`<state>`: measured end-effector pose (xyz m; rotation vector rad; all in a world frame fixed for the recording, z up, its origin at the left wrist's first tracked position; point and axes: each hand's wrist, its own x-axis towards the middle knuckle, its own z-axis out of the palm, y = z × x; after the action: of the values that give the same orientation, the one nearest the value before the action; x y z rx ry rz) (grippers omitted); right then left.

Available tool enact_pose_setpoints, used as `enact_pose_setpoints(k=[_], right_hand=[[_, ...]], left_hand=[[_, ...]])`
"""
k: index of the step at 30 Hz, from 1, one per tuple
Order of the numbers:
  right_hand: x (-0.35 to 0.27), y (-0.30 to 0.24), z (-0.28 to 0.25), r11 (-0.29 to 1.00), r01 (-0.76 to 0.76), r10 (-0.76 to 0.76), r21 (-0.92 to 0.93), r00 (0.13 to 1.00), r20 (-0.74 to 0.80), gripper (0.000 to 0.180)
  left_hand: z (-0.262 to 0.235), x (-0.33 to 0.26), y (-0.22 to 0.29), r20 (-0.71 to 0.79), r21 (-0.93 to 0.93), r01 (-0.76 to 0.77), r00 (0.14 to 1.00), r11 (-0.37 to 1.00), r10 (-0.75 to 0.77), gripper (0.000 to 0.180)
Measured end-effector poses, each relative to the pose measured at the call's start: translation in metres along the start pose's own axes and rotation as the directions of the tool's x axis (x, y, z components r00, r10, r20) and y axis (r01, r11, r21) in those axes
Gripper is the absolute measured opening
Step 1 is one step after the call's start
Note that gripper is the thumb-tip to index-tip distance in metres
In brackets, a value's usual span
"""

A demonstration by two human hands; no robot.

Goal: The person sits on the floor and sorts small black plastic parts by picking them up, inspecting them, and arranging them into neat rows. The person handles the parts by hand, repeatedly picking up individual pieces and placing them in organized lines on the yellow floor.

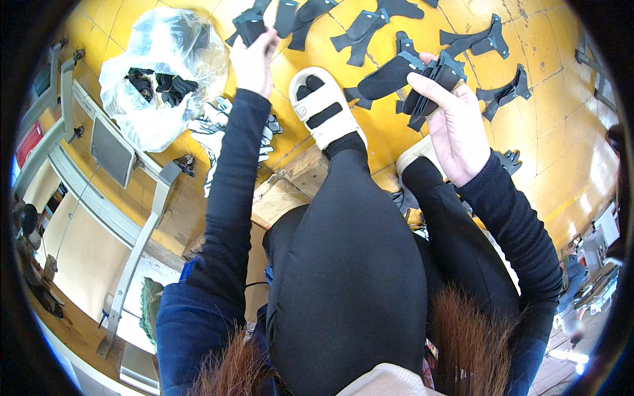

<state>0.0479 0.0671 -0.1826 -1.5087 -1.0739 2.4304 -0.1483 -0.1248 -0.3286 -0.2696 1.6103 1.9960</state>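
Observation:
At the far left-centre, my left hand [255, 65] is closed, its fingertips pinching the edge of a black fabric piece [249, 28] with a grey-blue edge. My right hand [459, 129], farther right and nearer me, grips a small stack of similar black fabric pieces [429, 92], with the thumb lying across the front of it. Beside this stack a long, rounded black piece [383, 78] reaches leftward; I cannot tell whether it is part of the held bunch. The exact kind of these pieces is not plain; their outline resembles shoe uppers or socks.
Several black pieces [360, 34] lie spread over the yellow tiled floor [548, 122]. A clear plastic bag [155, 49] with dark cords stands at left, near white-and-black scraps [214, 132]. My sandalled foot [323, 109] rests between my arms. Metal framing [142, 237] runs along the left.

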Motion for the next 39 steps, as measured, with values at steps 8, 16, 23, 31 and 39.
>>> enact_pose_setpoints(k=[8, 16, 23, 31, 39], right_hand=[[0.0, -0.004, -0.001, 1.0, -0.026, 0.026, -0.011, 0.999, 0.023, 0.03], [0.001, -0.005, -0.005, 0.99, -0.053, 0.06, -0.127, 0.997, 0.051, 0.032], [-0.003, -0.004, 0.005, 0.983, -0.088, 0.11, -0.159, 0.985, 0.135, 0.035], [0.0, -0.002, 0.003, 0.974, 0.018, 0.014, -0.226, 0.99, 0.139, 0.037], [-0.002, 0.004, -0.003, 0.953, 0.026, -0.011, -0.301, 0.999, 0.053, 0.03]], left_hand=[[-0.054, 0.089, -0.02, -0.076, 0.275, -0.06, 0.994, 0.96, 0.084, 0.021], [-0.046, 0.057, -0.01, -0.068, 0.198, -0.05, 0.996, 0.979, 0.065, 0.016], [0.027, -0.05, 0.024, 0.555, -0.161, 0.428, 0.784, 0.889, -0.277, 0.044], [0.076, -0.111, 0.028, 0.426, -0.059, 0.406, 0.837, 0.912, -0.345, 0.029], [0.079, -0.114, 0.021, 0.425, 0.109, 0.185, 0.88, 0.977, -0.214, 0.024]])
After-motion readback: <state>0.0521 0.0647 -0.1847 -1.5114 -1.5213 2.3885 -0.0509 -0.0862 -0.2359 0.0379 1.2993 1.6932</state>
